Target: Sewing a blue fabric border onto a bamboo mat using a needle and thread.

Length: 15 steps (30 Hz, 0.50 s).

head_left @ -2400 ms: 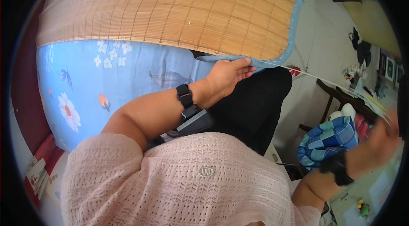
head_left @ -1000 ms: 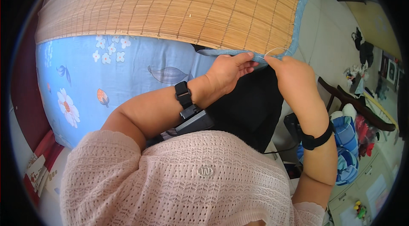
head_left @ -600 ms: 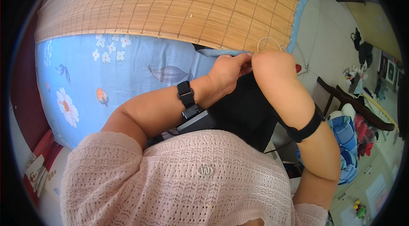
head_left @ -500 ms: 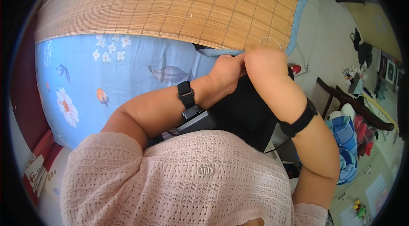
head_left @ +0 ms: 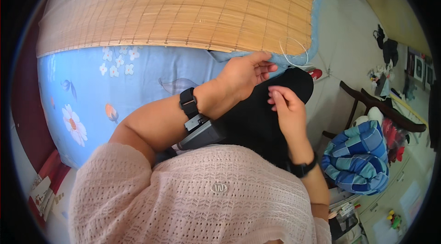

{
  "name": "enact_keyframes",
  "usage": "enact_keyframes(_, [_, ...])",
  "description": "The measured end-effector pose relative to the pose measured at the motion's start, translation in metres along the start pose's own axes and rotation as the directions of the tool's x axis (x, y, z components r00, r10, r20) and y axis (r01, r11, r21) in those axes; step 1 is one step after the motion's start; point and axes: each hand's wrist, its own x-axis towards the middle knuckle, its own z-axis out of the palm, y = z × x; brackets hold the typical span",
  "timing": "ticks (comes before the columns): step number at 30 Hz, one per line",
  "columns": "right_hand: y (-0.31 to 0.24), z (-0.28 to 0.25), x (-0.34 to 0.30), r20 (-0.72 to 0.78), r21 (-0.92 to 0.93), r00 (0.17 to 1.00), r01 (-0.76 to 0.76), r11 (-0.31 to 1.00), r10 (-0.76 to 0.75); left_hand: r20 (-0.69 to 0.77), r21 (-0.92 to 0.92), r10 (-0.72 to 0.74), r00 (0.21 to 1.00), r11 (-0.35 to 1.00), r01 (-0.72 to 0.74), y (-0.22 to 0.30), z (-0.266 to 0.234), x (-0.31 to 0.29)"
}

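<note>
A bamboo mat [head_left: 183,9] with blue cloth edging [head_left: 313,28] lies across the blue floral bedding [head_left: 142,87]. At the mat's near right corner, my left hand [head_left: 241,76] is closed on the edging, its fingers curled at the border. A thin white thread [head_left: 306,52] loops over this corner, just right of those fingers; where its ends lead is not clear. My right hand [head_left: 290,113] hangs apart from the mat above my dark-clothed leg [head_left: 257,115]. Its fingers are bent together, and anything small between them cannot be made out.
Right of the bed are the pale floor [head_left: 337,53] and a dark wooden chair [head_left: 381,108]. A blue checked quilted bundle [head_left: 360,156] sits near my right elbow. A dark grey box-shaped device [head_left: 202,134] is beneath my left wrist.
My right hand has come away from the mat's corner, back toward my body and down. My left hand stays by the edge, and more of the white thread loop shows.
</note>
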Motion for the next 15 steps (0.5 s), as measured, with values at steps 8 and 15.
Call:
enact_keyframes(8, [0.013, 0.035, 0.054, -0.253, 0.574, 0.963, 0.230, 0.786, -0.096, 0.046, 0.022, -0.009, 0.999, 1.000, 0.008, -0.003, 0.003, -0.004])
enact_keyframes(15, [0.013, 0.020, 0.060, -0.218, 0.061, 0.943, 0.269, 0.961, -0.250, 0.028, -0.001, 0.021, 0.999, 1.000, -0.021, -0.001, 0.002, -0.004])
